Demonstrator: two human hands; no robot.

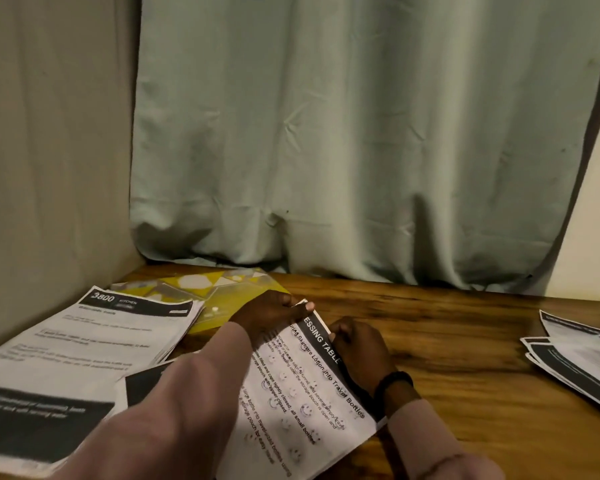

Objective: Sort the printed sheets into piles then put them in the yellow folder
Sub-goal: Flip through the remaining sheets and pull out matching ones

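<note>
Hands — left [269, 315], right [359, 346] — pinching printed sheet [302, 386]

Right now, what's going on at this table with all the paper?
A person is sorting printed sheets. Both hands, left hand and right hand, pinch the top edge of one sheet. One pile lies at left, partly over the yellow folder; another pile lies at right on the wooden table.

A sheet pile [118, 341] overlaps the folder [229, 292] at left; another pile [579, 358] lies right.
</note>
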